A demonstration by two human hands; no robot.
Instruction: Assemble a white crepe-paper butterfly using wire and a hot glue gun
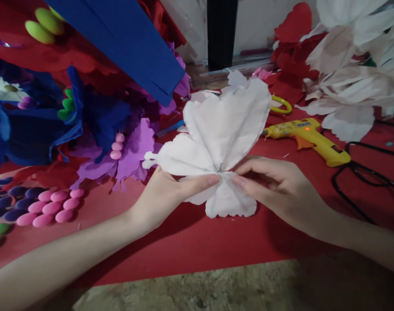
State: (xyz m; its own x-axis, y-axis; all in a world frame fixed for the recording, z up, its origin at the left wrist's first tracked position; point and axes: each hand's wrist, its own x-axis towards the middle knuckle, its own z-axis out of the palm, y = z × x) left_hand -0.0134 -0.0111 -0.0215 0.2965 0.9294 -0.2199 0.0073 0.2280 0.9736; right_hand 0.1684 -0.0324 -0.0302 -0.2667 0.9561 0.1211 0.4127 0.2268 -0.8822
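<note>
Between my two hands, above the red table, is a white fabric butterfly (222, 125) with scalloped wing edges and gathered folds. A small silvery spot (218, 167) marks its middle, where the folds meet. My left hand (171, 190) grips it from the left, thumb pressed near the middle and the other fingers hidden behind the cloth. From the right, my right hand (274, 181) pinches the cloth beside the middle between thumb and fingers. A yellow glue gun (310, 138) with an orange light lies just beyond my right hand.
The red table (171, 255) ends at a near edge. Pink oval pieces (52, 207), dark ones and purple butterflies (135, 151) lie left. Blue sheets (128, 43) slant across the upper left. White fabric pieces (348, 95) and a black cable (355, 172) are at right.
</note>
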